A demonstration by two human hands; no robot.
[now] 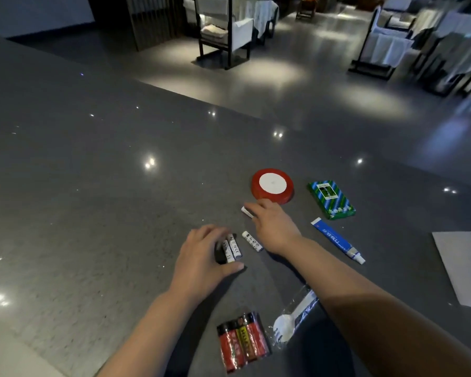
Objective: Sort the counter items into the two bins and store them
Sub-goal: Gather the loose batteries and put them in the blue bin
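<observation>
On the dark grey counter (93, 186), my left hand (201, 257) curls around two small white batteries (232, 248) lying side by side. My right hand (272, 227) reaches forward and its fingertips close on another white battery (245, 211), mostly hidden under the fingers. A third loose white battery (252, 241) lies between the hands. A red ribbon spool (272, 185) sits just beyond my right hand. No bins are in view.
A green patterned box (331, 200) and a blue-white tube (336, 239) lie to the right. Near me sit a pack of red and yellow batteries (242, 341) and a wrapped plastic spork (291, 319). A white sheet (462, 268) lies at the right edge. Chairs stand beyond the counter.
</observation>
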